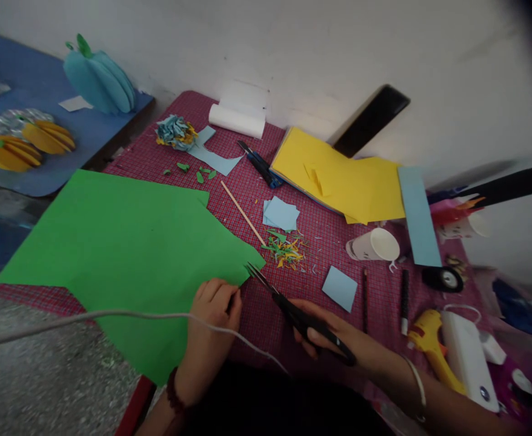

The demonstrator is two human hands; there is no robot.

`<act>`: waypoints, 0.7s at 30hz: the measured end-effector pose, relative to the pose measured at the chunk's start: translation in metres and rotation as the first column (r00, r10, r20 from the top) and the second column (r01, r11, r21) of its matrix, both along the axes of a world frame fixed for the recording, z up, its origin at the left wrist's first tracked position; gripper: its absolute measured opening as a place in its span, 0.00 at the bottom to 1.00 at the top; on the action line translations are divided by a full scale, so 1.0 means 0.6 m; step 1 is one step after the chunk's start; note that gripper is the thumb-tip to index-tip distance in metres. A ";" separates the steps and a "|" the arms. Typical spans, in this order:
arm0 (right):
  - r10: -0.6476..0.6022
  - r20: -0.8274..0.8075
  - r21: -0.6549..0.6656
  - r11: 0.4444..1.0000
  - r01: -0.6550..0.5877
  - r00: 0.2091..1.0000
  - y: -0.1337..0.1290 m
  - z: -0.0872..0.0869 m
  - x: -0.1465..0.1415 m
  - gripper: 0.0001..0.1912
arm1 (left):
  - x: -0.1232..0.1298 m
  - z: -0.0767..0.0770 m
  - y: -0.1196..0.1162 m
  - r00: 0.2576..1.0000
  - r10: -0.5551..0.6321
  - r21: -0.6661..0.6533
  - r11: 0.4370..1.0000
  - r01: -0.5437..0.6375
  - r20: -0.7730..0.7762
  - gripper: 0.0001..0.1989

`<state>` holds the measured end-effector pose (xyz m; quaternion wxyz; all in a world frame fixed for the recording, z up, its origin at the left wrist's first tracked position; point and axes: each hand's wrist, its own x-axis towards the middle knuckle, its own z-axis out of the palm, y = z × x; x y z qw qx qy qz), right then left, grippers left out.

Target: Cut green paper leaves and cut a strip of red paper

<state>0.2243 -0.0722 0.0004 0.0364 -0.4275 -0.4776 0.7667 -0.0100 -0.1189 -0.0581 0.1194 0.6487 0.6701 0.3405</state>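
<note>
Clock centred on the blade tips, twelve toward the wall. Nearest: a pale cable (143, 313) crosses in front of our left wrist; best held clear of the cut. Our left hand (214, 309), between seven and eight, lies at the sheet's edge, fingers curled (whether they pinch it or only press, we cannot tell). Our right hand (320, 327), between four and five, has its fingers clamped on the handles of the black scissors (288, 307), blades slightly parted.

The green paper (143, 242) spreads between nine and ten, partly overhanging the table (229, 172); its pointed corner is at the blades. Good practice, we judge: steady right hand, sheet turned by the left; long strokes from deep in the blades; left fingers behind the cutting line; overhang supported so nothing drags.

Farther: paper shreds (286, 251) at two and a thin stick (243, 212) near twelve, its lower end just beside the corner, easily nudged. Blue squares (282, 213) at one, well placed.
</note>
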 end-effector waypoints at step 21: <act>-0.049 0.095 -0.099 0.993 0.059 0.994 -0.022 0.005 -0.031 0.32 | 0.004 0.005 -0.005 1.000 -0.012 0.043 0.999 0.013 -0.011 0.08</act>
